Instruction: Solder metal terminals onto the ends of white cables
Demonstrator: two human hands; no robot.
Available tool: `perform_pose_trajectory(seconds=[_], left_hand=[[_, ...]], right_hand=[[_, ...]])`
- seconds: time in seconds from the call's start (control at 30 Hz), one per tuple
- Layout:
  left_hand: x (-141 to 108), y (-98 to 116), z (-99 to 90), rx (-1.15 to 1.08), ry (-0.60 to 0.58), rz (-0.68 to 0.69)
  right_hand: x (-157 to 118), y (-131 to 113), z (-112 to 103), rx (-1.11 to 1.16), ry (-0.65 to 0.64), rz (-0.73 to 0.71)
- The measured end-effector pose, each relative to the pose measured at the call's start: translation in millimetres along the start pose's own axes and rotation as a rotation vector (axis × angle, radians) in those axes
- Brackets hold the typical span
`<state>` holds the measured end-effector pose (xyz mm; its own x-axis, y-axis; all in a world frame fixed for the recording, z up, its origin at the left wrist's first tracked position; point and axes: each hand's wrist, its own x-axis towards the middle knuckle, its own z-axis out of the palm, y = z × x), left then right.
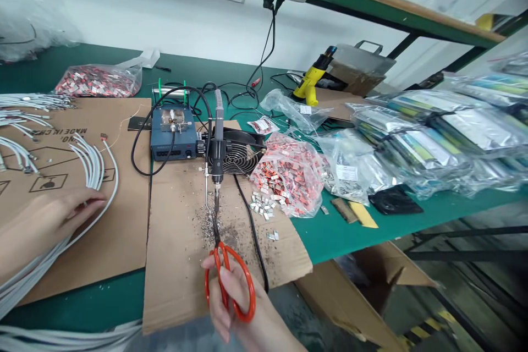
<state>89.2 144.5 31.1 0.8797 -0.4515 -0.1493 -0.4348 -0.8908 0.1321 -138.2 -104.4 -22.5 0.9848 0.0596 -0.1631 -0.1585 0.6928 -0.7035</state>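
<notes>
My left hand [72, 212] is closed around a bundle of white cables [93, 162] over the cardboard at the left. One white cable with a red connector [104, 136] at its tip curves up beside the bundle. Red-handled scissors [246, 286] are in my right hand [231, 300], with fingers and thumb through and around the loops. The scissors' dark blades point away from me, near the tip of an upright soldering iron [217, 159]. Small metal scraps lie on the cardboard [177, 264] around the blades.
Behind stand a blue soldering unit [173, 140] and a round fan [239, 158]. To the right lie a bag of red-and-white connectors [297, 176], loose metal connectors [263, 206], a yellow heat gun [309, 83] and stacked plastic packages [437, 143]. A black cord [253, 231] crosses the cardboard.
</notes>
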Motion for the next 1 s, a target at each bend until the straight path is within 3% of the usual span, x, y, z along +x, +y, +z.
perform_pose_trajectory(seconds=[0.3, 0.63, 0.83, 1.0], left_hand=[[-2, -4, 3.5, 0.026, -0.014, -0.012], [1, -7, 5.5, 0.070, -0.052, -0.042], [1, -12, 7.5, 0.091, -0.064, -0.049], [1, -7, 6.6, 0.089, -0.042, -0.017]], right_hand=[[3, 7, 2, 0.066, 0.001, -0.009], [-2, 17, 9, 0.135, 0.101, 0.002], [-13, 6, -1, 0.144, 0.189, 0.068], [-24, -8, -15, 0.010, 0.231, 0.125]])
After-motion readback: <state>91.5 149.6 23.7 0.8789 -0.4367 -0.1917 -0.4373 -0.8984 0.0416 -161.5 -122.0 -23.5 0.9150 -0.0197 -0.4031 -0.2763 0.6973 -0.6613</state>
